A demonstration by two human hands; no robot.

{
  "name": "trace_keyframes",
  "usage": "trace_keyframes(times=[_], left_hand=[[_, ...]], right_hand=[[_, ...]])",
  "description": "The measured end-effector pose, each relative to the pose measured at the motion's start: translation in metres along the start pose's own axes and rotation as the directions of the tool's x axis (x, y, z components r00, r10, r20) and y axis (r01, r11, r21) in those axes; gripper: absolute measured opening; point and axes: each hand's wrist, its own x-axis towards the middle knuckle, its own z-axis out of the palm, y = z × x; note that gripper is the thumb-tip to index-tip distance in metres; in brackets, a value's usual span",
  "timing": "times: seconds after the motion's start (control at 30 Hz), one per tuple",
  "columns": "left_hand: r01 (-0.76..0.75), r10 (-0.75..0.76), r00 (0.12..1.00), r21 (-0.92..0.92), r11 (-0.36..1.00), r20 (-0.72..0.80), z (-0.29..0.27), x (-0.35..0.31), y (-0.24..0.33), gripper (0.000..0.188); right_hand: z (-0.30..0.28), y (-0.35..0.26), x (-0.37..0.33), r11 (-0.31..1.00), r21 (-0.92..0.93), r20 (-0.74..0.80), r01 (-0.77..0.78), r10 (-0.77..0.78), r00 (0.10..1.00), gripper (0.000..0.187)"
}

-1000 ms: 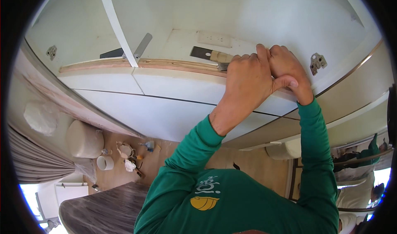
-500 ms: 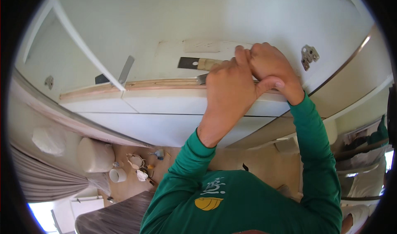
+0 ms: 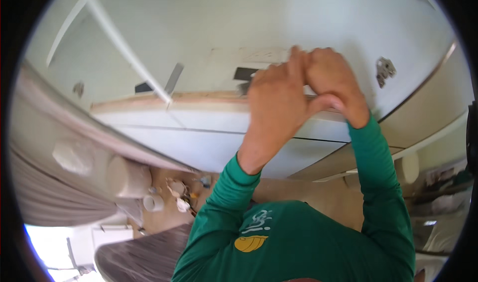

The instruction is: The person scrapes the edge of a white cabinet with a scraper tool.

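My left hand (image 3: 276, 100) is closed at the raw wooden edge strip (image 3: 199, 97) of a white cabinet panel, its thumb stretched toward my right wrist. From beside its fingers juts the end of a grey metal-bladed tool (image 3: 243, 88); the rest is hidden. My right hand (image 3: 331, 77) is curled into a closed grip just right of the left one, touching it. Whatever lies inside that grip is out of sight. Behind the left knuckles a flat black blade (image 3: 245, 73) lies on the white surface, partly covered.
A metal hinge (image 3: 385, 71) sits on the panel at the right. A white divider (image 3: 124, 48) crosses the left side, with a grey metal strip (image 3: 174, 77) beside it. On the floor below stand a white bucket (image 3: 153, 203) and scattered tools (image 3: 179, 190). A grey curtain (image 3: 55, 197) hangs left.
The scene has shifted rightward in the picture. Both hands, with the grey blade, have moved left along the wooden edge, and the left hand now covers more of the black blade.
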Motion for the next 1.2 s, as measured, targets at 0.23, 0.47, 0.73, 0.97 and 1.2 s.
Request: trace_keyframes(times=[0.23,0.47,0.73,0.97,1.2], left_hand=[[0.015,-0.030,0.993,-0.131,0.991,-0.114,-0.107,-0.041,-0.060,0.067],[-0.099,0.089,0.994,-0.162,0.982,-0.067,-0.121,-0.065,-0.095,0.043],[-0.219,0.202,0.973,-0.180,0.959,-0.109,-0.105,-0.064,-0.055,0.040],[-0.187,0.206,0.978,-0.341,0.921,0.018,-0.082,-0.085,0.005,0.047],[-0.015,0.156,0.890,0.314,0.949,-0.429,-0.116,-0.086,-0.111,0.043]], right_hand=[[-0.055,-0.014,-0.034,0.856,0.367,0.133,-0.364,0.339,0.931,0.041],[-0.061,-0.029,-0.106,0.960,0.241,0.094,-0.140,0.121,0.988,0.037],[-0.069,-0.017,-0.090,0.999,-0.048,0.068,0.016,-0.013,0.998,0.036],[-0.059,-0.012,-0.064,0.998,0.040,0.206,0.044,-0.051,0.977,0.038],[-0.060,-0.001,-0.055,0.984,0.106,0.230,0.141,-0.162,0.960,0.041]])
